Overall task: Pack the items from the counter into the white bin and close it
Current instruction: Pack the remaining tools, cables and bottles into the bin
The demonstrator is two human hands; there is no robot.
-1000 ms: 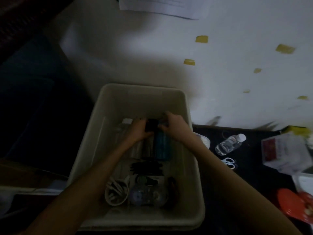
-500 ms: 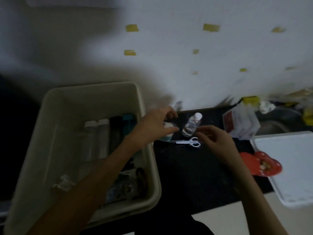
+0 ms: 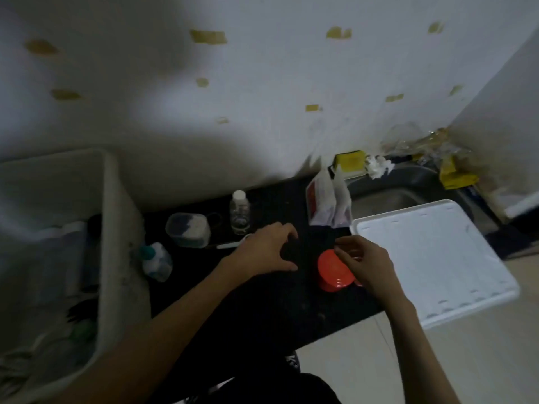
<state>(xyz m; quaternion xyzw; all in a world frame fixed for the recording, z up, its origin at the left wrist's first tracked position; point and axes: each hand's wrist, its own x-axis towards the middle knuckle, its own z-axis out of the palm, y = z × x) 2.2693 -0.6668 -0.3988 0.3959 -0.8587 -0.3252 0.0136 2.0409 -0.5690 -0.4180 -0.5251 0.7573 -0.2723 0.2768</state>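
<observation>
The white bin (image 3: 116, 228) stands at the left with bottles and other items inside. On the black counter (image 3: 262, 301) lie a clear lidded tub (image 3: 188, 229), a small clear bottle (image 3: 239, 212), a teal-capped bottle (image 3: 156, 260), white scissors (image 3: 233, 244) and a red heart-shaped container (image 3: 332, 271). My left hand (image 3: 268, 250) hovers over the counter with fingers spread, holding nothing. My right hand (image 3: 364, 263) rests over the right side of the red container, fingers curled; I cannot tell whether it grips it. The white bin lid (image 3: 437, 263) lies at the right.
A red and white packet (image 3: 326, 202) stands behind the hands. A steel sink (image 3: 402, 191) sits behind the lid, with a yellow sponge (image 3: 350, 161) and crumpled tissue (image 3: 379, 166) on its rim. The wall is close behind the counter. Tiled floor shows below.
Both hands have left the bin and moved right along the counter. The view swung right. My right hand went from near the scissors to the red container.
</observation>
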